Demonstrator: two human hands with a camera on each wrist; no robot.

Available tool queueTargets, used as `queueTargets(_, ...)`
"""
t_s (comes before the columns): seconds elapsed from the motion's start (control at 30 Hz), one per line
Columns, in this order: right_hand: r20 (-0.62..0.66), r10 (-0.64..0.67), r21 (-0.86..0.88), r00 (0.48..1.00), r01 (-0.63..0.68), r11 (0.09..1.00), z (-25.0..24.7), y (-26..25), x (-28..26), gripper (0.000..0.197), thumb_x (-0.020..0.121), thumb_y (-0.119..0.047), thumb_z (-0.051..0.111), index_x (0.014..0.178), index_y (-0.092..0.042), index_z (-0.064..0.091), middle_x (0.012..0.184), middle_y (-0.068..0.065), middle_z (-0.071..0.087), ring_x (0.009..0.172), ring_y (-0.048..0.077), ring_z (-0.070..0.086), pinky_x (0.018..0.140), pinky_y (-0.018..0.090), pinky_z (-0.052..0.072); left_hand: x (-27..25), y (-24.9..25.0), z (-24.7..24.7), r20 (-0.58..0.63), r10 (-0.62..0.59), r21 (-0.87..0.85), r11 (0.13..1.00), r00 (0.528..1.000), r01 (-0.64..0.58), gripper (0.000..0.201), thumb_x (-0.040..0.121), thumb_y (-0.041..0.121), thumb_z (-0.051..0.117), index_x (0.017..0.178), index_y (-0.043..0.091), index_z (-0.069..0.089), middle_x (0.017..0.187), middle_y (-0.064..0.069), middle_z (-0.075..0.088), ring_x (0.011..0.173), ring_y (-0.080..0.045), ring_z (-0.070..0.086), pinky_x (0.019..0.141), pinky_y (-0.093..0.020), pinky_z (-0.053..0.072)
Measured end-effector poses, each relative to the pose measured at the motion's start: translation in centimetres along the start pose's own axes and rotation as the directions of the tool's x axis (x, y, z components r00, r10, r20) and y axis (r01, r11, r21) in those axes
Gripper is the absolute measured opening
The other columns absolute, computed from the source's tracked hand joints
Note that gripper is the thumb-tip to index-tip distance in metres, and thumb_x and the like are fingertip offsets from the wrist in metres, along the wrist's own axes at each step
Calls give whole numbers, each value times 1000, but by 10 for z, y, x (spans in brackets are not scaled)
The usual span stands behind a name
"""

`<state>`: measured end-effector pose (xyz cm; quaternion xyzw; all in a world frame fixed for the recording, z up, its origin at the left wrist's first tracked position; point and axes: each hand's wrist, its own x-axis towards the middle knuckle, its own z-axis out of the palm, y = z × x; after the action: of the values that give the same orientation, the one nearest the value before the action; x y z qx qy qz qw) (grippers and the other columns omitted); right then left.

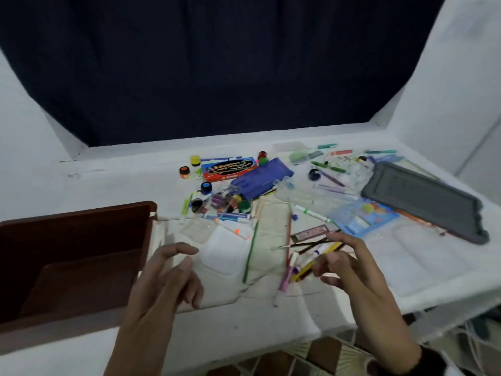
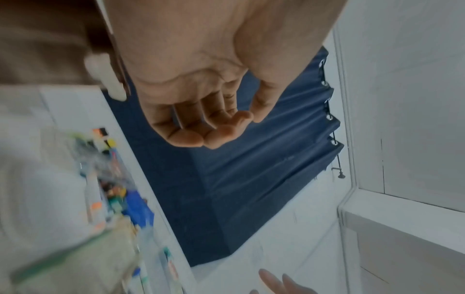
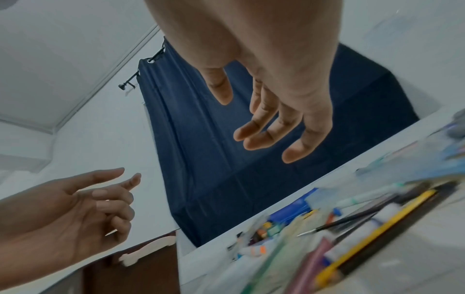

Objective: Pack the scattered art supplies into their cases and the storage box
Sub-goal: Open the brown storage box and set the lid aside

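Observation:
My left hand (image 1: 189, 256) hovers open just right of the brown wooden storage box (image 1: 73, 261), its fingers loosely curled and holding nothing, as the left wrist view (image 2: 236, 127) also shows. My right hand (image 1: 329, 248) floats open above a small heap of a yellow pencil (image 1: 317, 263), a thin brush (image 1: 306, 243) and a pink marker (image 1: 286, 278). In the right wrist view that hand (image 3: 234, 119) is spread and empty over the yellow pencil (image 3: 377, 228). A long green pencil (image 1: 250, 251) lies between both hands.
Further back lie a blue pencil case (image 1: 261, 177), a red pencil box (image 1: 230, 169), paint pots (image 1: 206, 188) and loose markers (image 1: 311, 214). A grey case (image 1: 425, 199) and a light-blue paint set (image 1: 363, 215) sit at the right. A dark curtain (image 1: 217, 63) hangs behind.

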<state>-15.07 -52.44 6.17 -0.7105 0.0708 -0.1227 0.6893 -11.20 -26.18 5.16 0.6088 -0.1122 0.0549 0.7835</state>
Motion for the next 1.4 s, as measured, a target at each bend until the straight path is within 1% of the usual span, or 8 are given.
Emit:
queueTargets(0.23,-140,54,-71,989,-64,995,-107,4,31,16,98,-28,51,111,-28,59,86,10,70,88,26,67,94,51,49,30,-31,114,147,-200,67,979,969,192,18,93,29,63,102,14,63,62,-14,44,62,-24,45,65,-37,37)
queueTargets(0.63,-391,56,-269,919,-172,948,-260,18,179,8,99,-26,53,102,-20,57,84,10,65,68,12,63,64,32,45,203,-113,286,368,-372,328,910,852,255,17,99,34,53,111,35,64,103,0,72,99,-14,67,79,-28,52)
queueTargets(0.73,-466,95,-374,880,-293,880,-310,35,211,12,96,-41,54,98,-30,57,94,6,65,90,29,64,82,46,51,243,-139,331,413,-443,410,871,796,272,19,97,34,57,115,33,61,110,-4,67,102,-15,64,79,-28,54)
queueTargets(0.9,-543,199,-505,816,-507,698,-373,59,245,32,98,-41,49,118,-16,53,113,14,61,97,27,53,81,32,34,282,-185,389,449,-556,662,732,699,157,38,96,43,56,131,31,49,120,-3,60,112,-20,56,103,-44,45)
queueTargets(1.03,-508,321,-568,799,-591,572,-408,74,263,47,99,-43,47,131,-9,46,130,20,55,115,34,52,88,34,36,295,-206,421,428,-612,814,581,666,11,51,97,43,55,144,29,39,143,-12,48,129,-28,48,106,-36,39)
queueTargets(1.13,-429,352,-618,832,-554,557,-426,80,272,47,97,-45,51,129,-11,46,124,16,58,99,28,53,80,31,42,299,-212,440,401,-655,879,473,641,-67,57,98,43,54,149,27,34,148,-11,45,129,-27,49,107,-34,40)
queueTargets(1.23,-328,322,-638,888,-460,618,-435,81,277,29,95,-38,57,118,-24,48,107,1,58,87,18,54,75,32,48,299,-213,452,362,-660,917,378,658,-126,59,97,43,54,149,24,34,145,-8,48,125,-25,51,99,-28,42)
queueTargets(1.4,-303,441,-320,845,-526,788,-443,85,282,23,95,-26,61,114,-27,48,95,1,59,79,16,56,63,34,53,296,-210,460,266,-588,939,337,764,-67,52,96,28,60,143,16,42,130,-11,58,107,-23,57,88,-28,44)
